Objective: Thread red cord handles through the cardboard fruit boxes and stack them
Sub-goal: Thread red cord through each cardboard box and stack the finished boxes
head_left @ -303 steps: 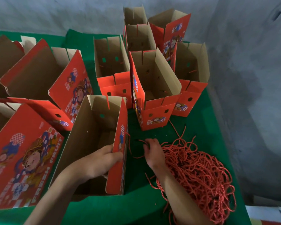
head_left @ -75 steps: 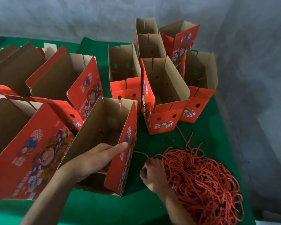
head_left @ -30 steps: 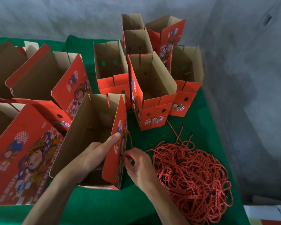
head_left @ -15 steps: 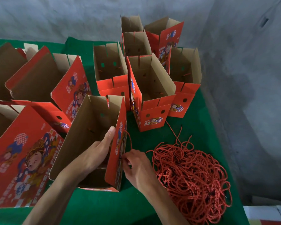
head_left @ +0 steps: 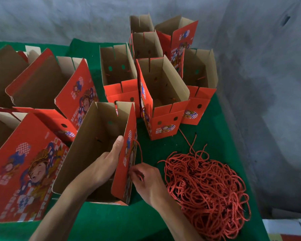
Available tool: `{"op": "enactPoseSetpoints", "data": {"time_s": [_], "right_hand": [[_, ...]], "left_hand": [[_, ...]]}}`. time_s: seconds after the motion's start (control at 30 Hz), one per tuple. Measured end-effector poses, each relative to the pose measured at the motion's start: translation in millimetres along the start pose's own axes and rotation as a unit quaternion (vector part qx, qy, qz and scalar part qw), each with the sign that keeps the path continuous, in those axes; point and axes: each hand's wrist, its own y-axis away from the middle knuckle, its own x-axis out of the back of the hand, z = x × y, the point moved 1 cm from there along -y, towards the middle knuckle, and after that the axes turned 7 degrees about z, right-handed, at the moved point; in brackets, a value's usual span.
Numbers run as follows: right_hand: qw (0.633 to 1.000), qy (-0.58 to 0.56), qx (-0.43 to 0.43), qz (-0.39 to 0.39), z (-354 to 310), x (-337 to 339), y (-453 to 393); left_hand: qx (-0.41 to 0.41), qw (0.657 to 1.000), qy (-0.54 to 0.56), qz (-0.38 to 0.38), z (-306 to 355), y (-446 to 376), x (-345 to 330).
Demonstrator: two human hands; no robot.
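Observation:
An open red cardboard fruit box (head_left: 87,153) stands near the front of the green table (head_left: 207,136). My left hand (head_left: 104,164) reaches inside it, thumb up along the inner face of its right wall; the fingers are hidden behind that wall. My right hand (head_left: 146,180) pinches the end of a red cord (head_left: 139,150) against the outside of the same wall. The cord loops up along the wall. A big tangled pile of red cords (head_left: 207,186) lies just right of my right hand.
Several open boxes (head_left: 163,94) stand clustered at the back centre and right. More boxes (head_left: 23,164) lean at the left. A grey concrete wall and floor (head_left: 268,101) border the table's right edge. Light-coloured items (head_left: 285,228) lie at the bottom right.
My right hand left the cord pile and moved left to the box's right wall with a cord end. My left hand slid deeper inside the box, thumb now against the wall.

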Motion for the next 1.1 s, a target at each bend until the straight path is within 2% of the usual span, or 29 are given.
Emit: {"op": "enactPoseSetpoints", "data": {"time_s": [0.07, 0.13, 0.2, 0.27, 0.4, 0.5, 0.63, 0.73, 0.87, 1.0, 1.1], "right_hand": [[1.0, -0.015, -0.005, 0.02, 0.7, -2.8, -0.1], [0.994, -0.082, -0.05, 0.043, 2.7, -4.5, 0.0], [0.985, -0.134, -0.104, 0.026, 4.6, -5.1, -1.3], [0.986, -0.129, -0.103, -0.003, 8.3, -4.2, -3.2], [0.99, -0.118, -0.069, -0.022, 11.0, 3.0, -5.0], [0.988, -0.139, -0.066, -0.028, 13.4, 4.9, -1.5], [0.982, -0.172, -0.077, -0.024, 13.9, 2.3, 5.5], [0.98, -0.184, -0.075, -0.02, 13.5, 1.1, 6.4], [0.984, -0.17, -0.038, -0.034, 8.3, -1.7, 5.2], [0.988, -0.154, 0.015, -0.032, 5.7, -2.9, 2.1], [0.988, -0.147, 0.039, -0.023, 7.2, -1.5, -0.6]], "left_hand": [[0.001, 1.0, 0.004, -0.018, -2.0, -1.4, 1.5], [0.014, 0.998, -0.063, -0.028, -5.3, -4.5, 3.9], [0.035, 0.991, -0.12, -0.05, -9.0, -5.2, 3.4], [0.02, 0.985, -0.167, -0.047, -8.6, -6.7, 1.3], [-0.032, 0.95, -0.308, 0.036, 3.9, -8.5, -8.0], [-0.061, 0.919, -0.388, 0.023, 8.6, -12.7, -11.9], [-0.084, 0.907, -0.412, -0.022, 7.9, -17.3, -6.2], [-0.101, 0.904, -0.415, -0.024, 4.5, -22.7, -3.3], [-0.098, 0.888, -0.448, 0.008, -0.6, -31.8, -11.0], [-0.131, 0.877, -0.456, 0.082, 3.5, -37.7, -21.9], [-0.147, 0.874, -0.451, 0.104, 8.8, -41.5, -22.6]]}}
